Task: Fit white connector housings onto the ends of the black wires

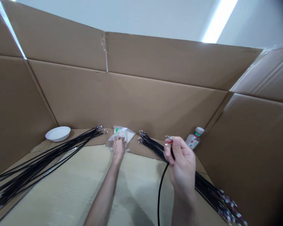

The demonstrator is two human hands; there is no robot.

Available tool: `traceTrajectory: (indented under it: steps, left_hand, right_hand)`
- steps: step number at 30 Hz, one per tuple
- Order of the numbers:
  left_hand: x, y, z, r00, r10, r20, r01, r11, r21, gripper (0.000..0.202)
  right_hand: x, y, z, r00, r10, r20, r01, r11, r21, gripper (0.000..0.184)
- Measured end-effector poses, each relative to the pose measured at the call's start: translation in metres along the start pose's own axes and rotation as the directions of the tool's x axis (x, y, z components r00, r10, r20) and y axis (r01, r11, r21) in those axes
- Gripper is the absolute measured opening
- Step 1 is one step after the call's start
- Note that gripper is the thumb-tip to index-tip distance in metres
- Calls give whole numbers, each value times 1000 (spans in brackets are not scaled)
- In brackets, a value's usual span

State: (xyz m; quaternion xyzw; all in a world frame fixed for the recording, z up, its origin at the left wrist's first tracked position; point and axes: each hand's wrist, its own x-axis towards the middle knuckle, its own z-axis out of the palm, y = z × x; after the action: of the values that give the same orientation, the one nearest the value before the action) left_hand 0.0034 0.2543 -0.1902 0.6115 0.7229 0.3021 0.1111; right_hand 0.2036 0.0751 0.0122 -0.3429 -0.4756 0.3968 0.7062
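Observation:
My right hand (181, 158) is raised at the right of centre, closed on a black cable (159, 194) near its end. Thin stripped wires (169, 138) stick out above the thumb and fingers, and the rest of the cable hangs down out of view. Farther off, my left hand (119, 145) reaches into or onto a clear plastic bag (130, 134) with a green mark and pale contents. The fingertips of that hand are hidden among the plastic, so whether they hold anything does not show.
A bundle of black cables (54, 163) lies at the left, another cable bundle (153, 147) at the right, running behind my right hand. A white bowl (58, 134) stands back left, a bottle (194, 138) back right. Cardboard walls (167, 106) enclose the pale tabletop (85, 188).

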Motion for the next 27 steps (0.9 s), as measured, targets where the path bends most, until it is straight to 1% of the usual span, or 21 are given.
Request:
traceTrajectory:
  steps: [3, 5, 8, 10, 13, 15, 17, 19, 22, 24, 25, 27]
  left_hand:
    - [-1, 3, -3, 999, -35, -14, 35, 999, -35, 33]
    - [-3, 7, -9, 998, -50, -36, 48, 997, -57, 33]
    - [-3, 12, -23, 996, -63, -58, 58, 995, -86, 34]
    - [-3, 17, -38, 997, -64, -49, 58, 992, -109, 34]
    - [-3, 24, -68, 998, -46, -31, 41, 987, -156, 33]
    - [-6, 30, -93, 999, -7, -32, 0, 979, -206, 30]
    - [-15, 39, -122, 996, 62, -58, -75, 958, -277, 24]
    - [-31, 51, -154, 982, 149, -113, -181, 913, -366, 19]
    - [-72, 74, -201, 932, 301, -203, -363, 777, -514, 13]
    - [-106, 89, -226, 887, 380, -262, -460, 675, -577, 21]
    - [-123, 95, -236, 837, 443, -321, -542, 590, -599, 22]
    - [-152, 104, -250, 723, 550, -419, -687, 507, -520, 22]
  right_hand:
    - [-1, -6, -8, 999, -40, -25, 40, 999, -7, 28]
    - [-3, -8, -8, 998, -54, -19, 54, 999, -4, 27]
    - [-7, -8, -2, 1000, -27, 11, 27, 999, 33, 28]
    - [-10, -9, 4, 998, 17, 61, -22, 996, 84, 25]
    - [-15, -10, 11, 983, 70, 170, -94, 986, 136, 23]
    - [-18, -12, 13, 967, 90, 239, -124, 983, 133, 24]
    - [-21, -13, 14, 947, 108, 303, -152, 981, 124, 23]
    - [-25, -14, 16, 930, 124, 347, -179, 975, 132, 24]
    - [-32, -16, 22, 924, 129, 359, -198, 967, 163, 30]
    - [-37, -17, 27, 927, 130, 352, -202, 963, 178, 33]
    - [-39, -18, 29, 927, 133, 351, -206, 962, 180, 34]
    - [-44, -18, 31, 924, 144, 355, -219, 959, 179, 34]
